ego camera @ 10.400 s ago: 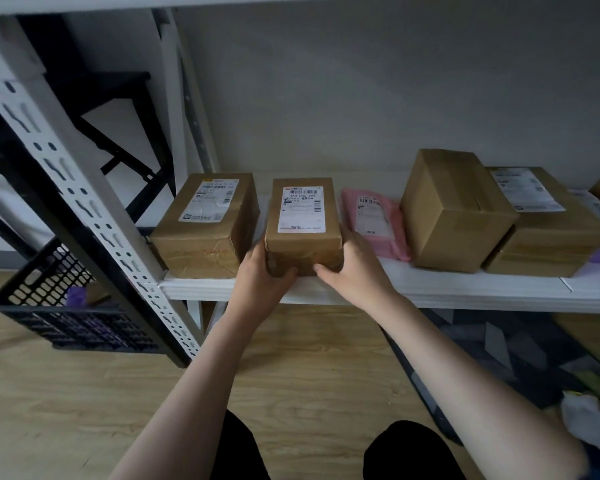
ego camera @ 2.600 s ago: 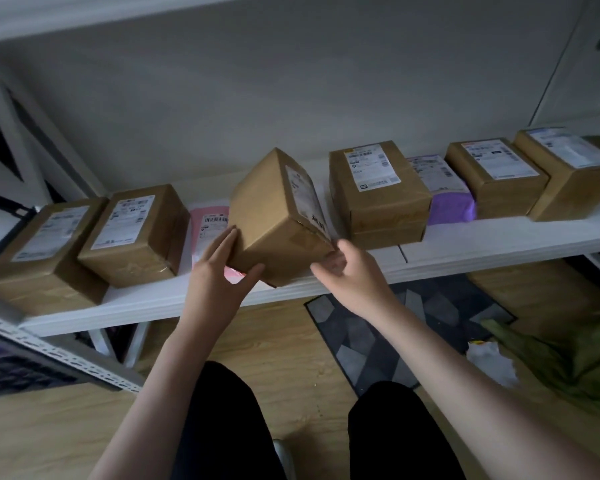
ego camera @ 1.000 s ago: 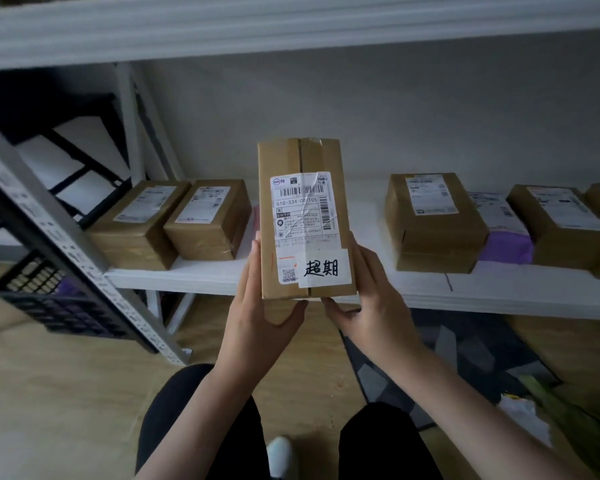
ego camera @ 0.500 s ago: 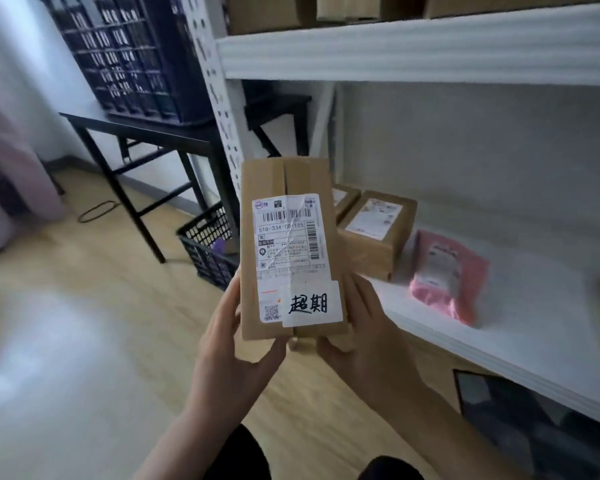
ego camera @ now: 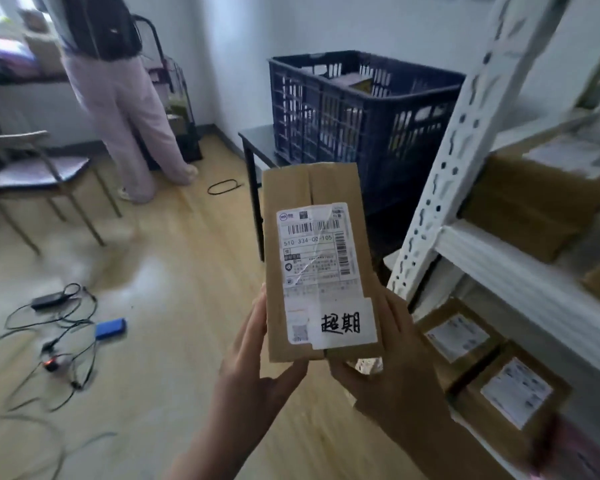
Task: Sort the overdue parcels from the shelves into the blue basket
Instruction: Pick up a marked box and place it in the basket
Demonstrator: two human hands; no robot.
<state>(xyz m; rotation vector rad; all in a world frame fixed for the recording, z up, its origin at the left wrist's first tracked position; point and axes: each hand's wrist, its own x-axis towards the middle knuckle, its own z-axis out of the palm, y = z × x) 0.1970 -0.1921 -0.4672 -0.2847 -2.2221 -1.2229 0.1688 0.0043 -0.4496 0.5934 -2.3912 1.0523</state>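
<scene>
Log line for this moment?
held: overdue-tagged parcel | left hand + right hand grip | blue basket ahead, on black table

Left hand and right hand raised, fingers curled, gripping.

Matt cardboard parcel, plastic basket

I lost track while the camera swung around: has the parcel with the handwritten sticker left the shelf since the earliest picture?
Yes. The parcel has come off the white shelf; both hands hold it up left of the shelf, facing the blue basket.
</scene>
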